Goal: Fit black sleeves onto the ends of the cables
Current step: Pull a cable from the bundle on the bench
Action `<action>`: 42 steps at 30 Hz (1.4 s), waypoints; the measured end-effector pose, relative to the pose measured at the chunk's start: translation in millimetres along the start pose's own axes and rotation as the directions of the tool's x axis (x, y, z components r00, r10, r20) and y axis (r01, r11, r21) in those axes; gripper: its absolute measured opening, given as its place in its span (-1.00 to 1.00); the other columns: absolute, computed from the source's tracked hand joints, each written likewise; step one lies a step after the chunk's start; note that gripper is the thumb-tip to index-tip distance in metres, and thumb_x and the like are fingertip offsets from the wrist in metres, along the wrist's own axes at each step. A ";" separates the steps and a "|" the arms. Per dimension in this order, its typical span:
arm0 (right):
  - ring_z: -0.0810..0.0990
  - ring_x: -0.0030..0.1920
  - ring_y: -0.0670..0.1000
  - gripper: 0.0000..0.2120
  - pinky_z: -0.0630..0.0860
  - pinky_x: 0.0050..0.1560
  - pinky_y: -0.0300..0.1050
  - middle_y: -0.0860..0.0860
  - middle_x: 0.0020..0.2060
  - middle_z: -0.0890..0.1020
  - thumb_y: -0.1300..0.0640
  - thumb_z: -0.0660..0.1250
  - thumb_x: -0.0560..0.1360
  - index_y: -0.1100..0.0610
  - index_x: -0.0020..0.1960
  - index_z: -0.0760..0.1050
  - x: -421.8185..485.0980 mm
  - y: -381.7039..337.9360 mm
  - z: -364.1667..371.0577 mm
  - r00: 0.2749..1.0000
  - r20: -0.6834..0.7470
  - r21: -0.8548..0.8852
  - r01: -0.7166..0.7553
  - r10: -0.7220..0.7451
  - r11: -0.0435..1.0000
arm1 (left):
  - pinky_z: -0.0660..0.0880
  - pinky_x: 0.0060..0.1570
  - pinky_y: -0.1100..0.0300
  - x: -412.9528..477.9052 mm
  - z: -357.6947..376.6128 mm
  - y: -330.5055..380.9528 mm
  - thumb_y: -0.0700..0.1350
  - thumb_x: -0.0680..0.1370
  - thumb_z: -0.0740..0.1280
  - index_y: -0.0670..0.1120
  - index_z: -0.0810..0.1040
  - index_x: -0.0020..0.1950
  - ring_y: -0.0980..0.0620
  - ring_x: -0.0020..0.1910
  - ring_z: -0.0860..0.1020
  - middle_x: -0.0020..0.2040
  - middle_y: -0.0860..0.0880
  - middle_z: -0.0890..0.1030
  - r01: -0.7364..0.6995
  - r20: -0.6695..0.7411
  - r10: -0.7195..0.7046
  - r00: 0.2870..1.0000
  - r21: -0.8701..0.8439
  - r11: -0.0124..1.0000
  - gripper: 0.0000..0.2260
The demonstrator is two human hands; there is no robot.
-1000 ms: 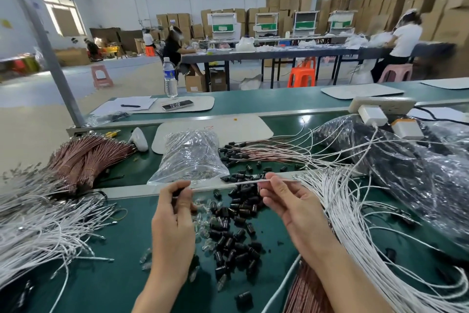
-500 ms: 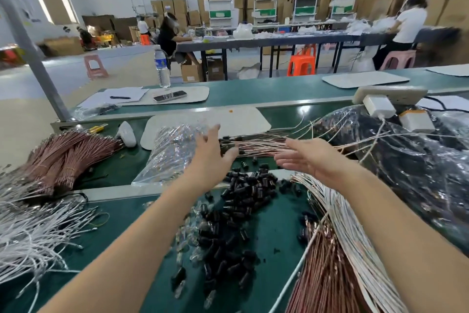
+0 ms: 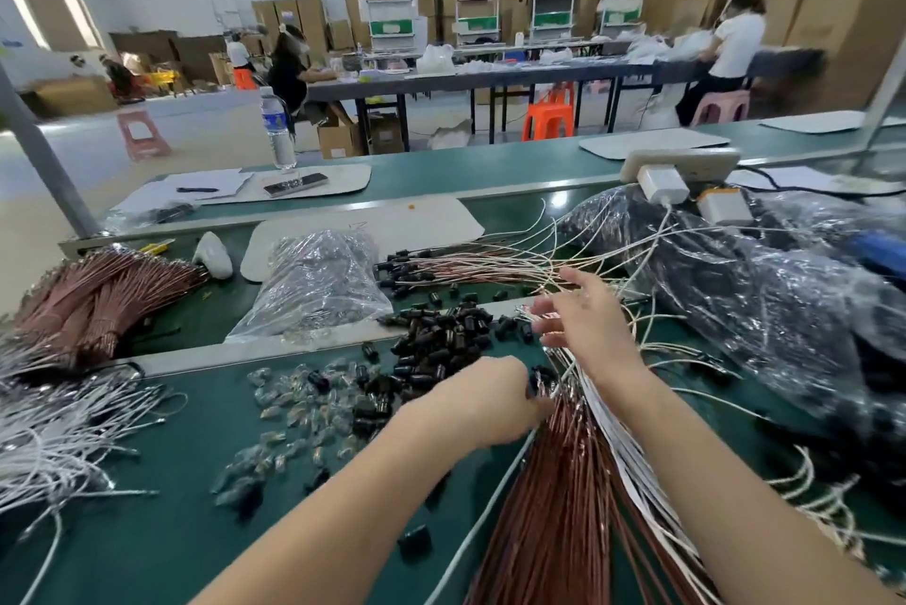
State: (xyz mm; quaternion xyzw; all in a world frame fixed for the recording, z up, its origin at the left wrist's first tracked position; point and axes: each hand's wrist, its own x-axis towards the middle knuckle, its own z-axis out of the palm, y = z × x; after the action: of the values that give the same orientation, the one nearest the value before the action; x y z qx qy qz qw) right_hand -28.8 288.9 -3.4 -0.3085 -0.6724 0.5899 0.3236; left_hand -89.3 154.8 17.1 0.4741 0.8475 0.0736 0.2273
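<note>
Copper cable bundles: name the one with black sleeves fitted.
The far bundle, beyond the loose sleeve pile: only its ends wear black sleeves.

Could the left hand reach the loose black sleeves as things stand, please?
Probably yes: the black sleeves lie uncovered on the belt right beside the left hand, with nothing between them.
</note>
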 end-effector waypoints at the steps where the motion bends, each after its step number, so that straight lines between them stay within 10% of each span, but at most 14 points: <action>1: 0.66 -0.25 -0.06 -0.64 0.57 -0.29 -0.22 0.05 -0.11 0.71 0.24 0.16 0.66 0.03 0.44 0.33 -6.3 3.2 2.1 1.000 -0.007 -0.031 0.024 -0.024 0.999 | 0.47 -0.22 0.12 1.4 5.2 4.8 0.12 0.67 0.24 -0.20 0.50 -0.04 -0.14 -0.15 0.60 -0.09 -0.15 0.61 0.003 -0.038 -0.002 0.999 0.015 1.000 -0.63; 8: 0.63 -0.12 -0.11 -0.65 0.59 0.02 0.06 -0.12 -0.10 0.70 0.21 0.17 0.64 -0.08 0.37 0.39 -30.3 15.8 5.6 0.988 -0.088 -0.168 0.113 -0.129 0.979 | 0.36 -0.11 0.02 2.7 27.8 23.5 -0.11 0.66 0.21 -0.21 0.47 0.20 -0.30 0.15 0.58 0.17 -0.24 0.57 0.035 -0.248 -0.028 0.968 0.023 0.999 -0.79; 15: 0.50 -0.45 -0.16 -0.68 0.40 -0.31 -0.16 -0.16 -0.07 0.67 0.21 0.18 0.64 -0.12 0.30 0.41 -30.0 16.6 2.5 0.958 -0.212 -0.227 0.144 -0.193 0.963 | 0.41 -0.05 -0.01 8.8 27.4 33.3 -0.19 0.65 0.21 -0.22 0.46 0.21 -0.30 0.19 0.55 0.20 -0.24 0.55 0.051 -0.251 -0.063 0.966 -0.052 0.997 -0.82; 21: 0.43 -0.54 -0.16 -0.69 0.38 -0.40 -0.19 -0.14 -0.06 0.67 0.21 0.16 0.63 -0.08 0.30 0.42 -28.0 19.6 -0.5 0.955 -0.221 -0.220 0.151 -0.200 0.964 | 0.47 -0.02 0.05 14.7 34.3 21.6 -0.19 0.62 0.21 -0.09 0.42 -0.03 -0.15 -0.03 0.52 -0.04 -0.10 0.54 0.000 -0.222 -0.107 0.969 -0.436 0.900 -0.95; 28: 0.53 -0.37 -0.23 -0.73 0.43 -0.41 -0.39 -0.25 -0.10 0.66 0.17 0.18 0.68 -0.15 0.26 0.45 -47.8 10.7 12.9 0.922 -0.189 -0.172 0.309 -0.339 0.935 | 0.57 -0.16 0.21 8.3 3.9 -5.7 -0.13 0.65 0.33 -0.02 0.54 0.29 0.11 -0.09 0.58 0.06 0.02 0.62 -0.244 -0.356 -0.275 0.893 -0.897 0.368 -0.79; 33: 0.57 0.01 -0.37 -0.62 0.44 -0.14 -0.53 -0.27 0.00 0.65 -0.24 0.15 0.63 -0.23 0.42 0.39 -67.6 1.4 39.9 0.929 0.216 -0.274 0.354 -0.302 0.894 | 0.55 -0.10 0.20 -22.3 -42.2 -40.0 -0.16 0.64 0.31 -0.03 0.58 0.15 0.10 -0.08 0.58 0.01 0.01 0.63 -0.492 -0.451 -0.447 0.773 -0.870 0.026 -0.88; 37: 0.59 -0.27 -0.20 -0.75 0.44 -0.26 -0.37 -0.18 -0.21 0.66 -0.01 0.27 0.65 -0.08 0.30 0.57 -73.7 -3.3 63.2 0.893 0.276 -0.221 0.420 -0.356 0.880 | 0.60 -0.20 0.24 -55.5 -63.6 -77.1 -0.18 0.62 0.35 -0.09 0.61 0.13 0.13 -0.19 0.63 -0.15 0.03 0.68 -0.642 -0.458 -0.543 0.704 -0.737 -0.211 -0.89; 39: 0.58 -0.27 -0.22 -0.77 0.45 -0.24 -0.38 -0.19 -0.24 0.65 0.11 0.29 0.66 -0.01 0.26 0.63 -74.4 -4.1 72.4 0.881 0.271 -0.219 0.449 -0.388 0.866 | 0.61 -0.21 0.23 -70.9 -57.7 -95.0 -0.14 0.60 0.36 -0.10 0.61 0.15 0.13 -0.22 0.65 -0.19 0.04 0.69 -0.646 -0.466 -0.529 0.709 -0.730 -0.222 -0.86; 42: 0.63 -0.10 -0.26 -0.75 0.55 -0.05 -0.32 -0.24 -0.10 0.68 0.08 0.31 0.65 -0.05 0.29 0.62 -76.1 -3.4 83.6 0.844 0.334 -0.322 0.521 -0.421 0.790 | 0.61 -0.16 0.15 -83.7 -22.9 -112.2 -0.05 0.52 0.37 -0.11 0.61 0.12 0.08 -0.19 0.67 -0.17 0.02 0.70 -0.568 -0.508 -0.494 0.706 -0.822 0.033 -0.77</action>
State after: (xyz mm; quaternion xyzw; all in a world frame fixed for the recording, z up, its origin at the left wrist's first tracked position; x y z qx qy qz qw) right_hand -50.0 178.3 -13.3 -0.1141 -0.8687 0.3726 0.3057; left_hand -148.7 26.3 25.6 0.1282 0.5370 0.8217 0.1413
